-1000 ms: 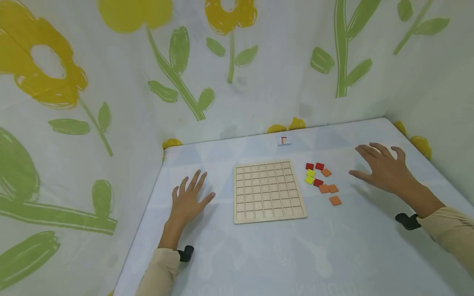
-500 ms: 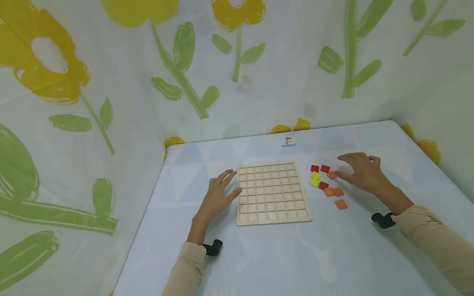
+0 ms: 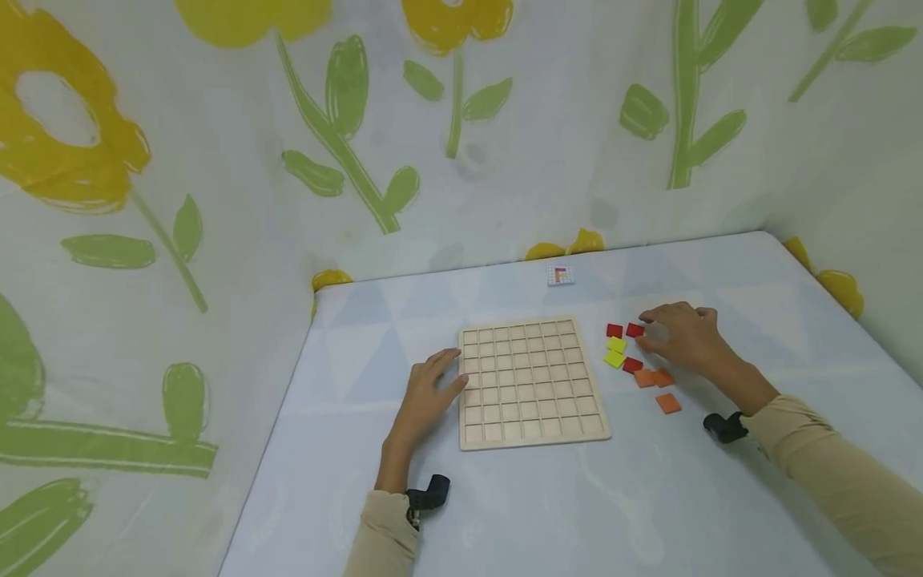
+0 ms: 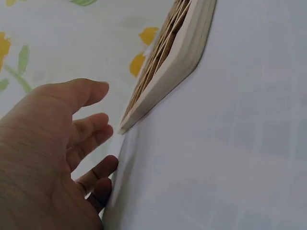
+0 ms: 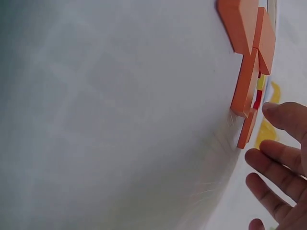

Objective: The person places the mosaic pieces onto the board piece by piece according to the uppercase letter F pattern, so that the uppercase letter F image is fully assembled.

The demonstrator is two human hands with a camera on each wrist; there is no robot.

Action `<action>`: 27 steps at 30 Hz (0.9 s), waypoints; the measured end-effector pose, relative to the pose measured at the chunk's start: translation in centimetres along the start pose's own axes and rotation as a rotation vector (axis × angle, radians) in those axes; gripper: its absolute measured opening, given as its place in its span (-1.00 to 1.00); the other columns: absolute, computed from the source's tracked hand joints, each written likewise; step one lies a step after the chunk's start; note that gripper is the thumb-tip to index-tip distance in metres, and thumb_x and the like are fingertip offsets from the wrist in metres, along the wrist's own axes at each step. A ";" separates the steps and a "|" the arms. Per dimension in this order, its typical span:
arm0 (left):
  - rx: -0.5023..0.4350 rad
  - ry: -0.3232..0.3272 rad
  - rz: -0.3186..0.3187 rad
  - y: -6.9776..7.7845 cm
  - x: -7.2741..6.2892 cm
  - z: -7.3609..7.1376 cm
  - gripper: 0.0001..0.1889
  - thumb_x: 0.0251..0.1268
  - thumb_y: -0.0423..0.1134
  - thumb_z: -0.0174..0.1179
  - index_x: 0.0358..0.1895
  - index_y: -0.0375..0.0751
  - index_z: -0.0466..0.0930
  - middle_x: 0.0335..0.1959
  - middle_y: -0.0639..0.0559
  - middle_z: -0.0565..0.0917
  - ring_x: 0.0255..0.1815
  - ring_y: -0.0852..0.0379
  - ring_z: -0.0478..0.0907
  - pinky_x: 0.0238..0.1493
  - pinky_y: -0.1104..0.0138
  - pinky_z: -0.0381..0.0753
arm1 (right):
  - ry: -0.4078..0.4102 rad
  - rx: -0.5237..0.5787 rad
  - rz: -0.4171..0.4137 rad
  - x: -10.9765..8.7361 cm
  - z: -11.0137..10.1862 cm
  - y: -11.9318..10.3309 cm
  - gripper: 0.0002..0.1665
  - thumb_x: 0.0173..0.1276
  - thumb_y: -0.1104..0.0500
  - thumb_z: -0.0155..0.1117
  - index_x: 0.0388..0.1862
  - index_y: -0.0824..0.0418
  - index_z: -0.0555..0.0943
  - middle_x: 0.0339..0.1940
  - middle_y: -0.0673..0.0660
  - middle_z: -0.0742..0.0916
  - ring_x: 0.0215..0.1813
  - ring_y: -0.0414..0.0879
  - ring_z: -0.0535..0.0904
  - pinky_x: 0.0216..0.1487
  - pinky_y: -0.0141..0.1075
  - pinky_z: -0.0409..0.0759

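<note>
A square wooden grid board (image 3: 534, 381) lies on the table, its squares bare. At its left edge is my left hand (image 3: 421, 401), fingers loosely bent and holding nothing; in the left wrist view this hand (image 4: 53, 139) appears beside the board's corner (image 4: 163, 81). My right hand (image 3: 685, 340) hovers at the small square tiles, thumb and fingers apart around one spot. By its fingers lie a red tile (image 3: 634, 329), another red tile (image 3: 614, 330) and a yellow tile (image 3: 616, 344). Closer to me are orange tiles (image 3: 668, 403). In the right wrist view, an orange tile (image 5: 247, 127) sits near the thumb.
Behind the board, near the table's back edge, lies a small card (image 3: 560, 275) with a coloured grid pattern. A white curtain (image 3: 534, 184) with yellow flowers and green leaves surrounds the table (image 3: 534, 513) at the back and sides.
My left hand has moved right to the board's left edge. My right hand has come left and lower over the tiles, hiding an orange tile seen earlier. The tiles look unmoved.
</note>
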State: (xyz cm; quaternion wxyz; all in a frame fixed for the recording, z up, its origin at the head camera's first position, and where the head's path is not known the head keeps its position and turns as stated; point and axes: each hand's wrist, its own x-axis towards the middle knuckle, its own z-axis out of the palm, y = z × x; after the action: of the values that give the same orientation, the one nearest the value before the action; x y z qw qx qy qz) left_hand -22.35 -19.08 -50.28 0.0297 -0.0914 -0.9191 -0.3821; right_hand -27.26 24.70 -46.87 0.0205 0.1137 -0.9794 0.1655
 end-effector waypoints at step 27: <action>0.096 0.019 0.121 -1.0 -0.5 0.4 -0.52 0.41 -0.10 0.21 0.37 -0.03 0.52 0.43 0.17 0.44 0.28 0.01 0.36 0.29 0.03 0.35 | 0.048 0.022 -0.024 0.6 -0.3 -1.3 -0.63 0.25 0.25 0.39 0.04 0.33 0.67 0.04 0.38 0.67 0.17 0.33 0.40 0.13 0.37 0.08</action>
State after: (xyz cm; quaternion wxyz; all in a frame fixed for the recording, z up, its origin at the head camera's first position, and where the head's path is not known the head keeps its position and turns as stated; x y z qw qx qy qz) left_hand -22.00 -19.52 -51.34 0.0657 -0.1418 -0.9288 -0.3359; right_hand -27.57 23.49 -46.10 0.0445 0.1216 -0.9753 0.1788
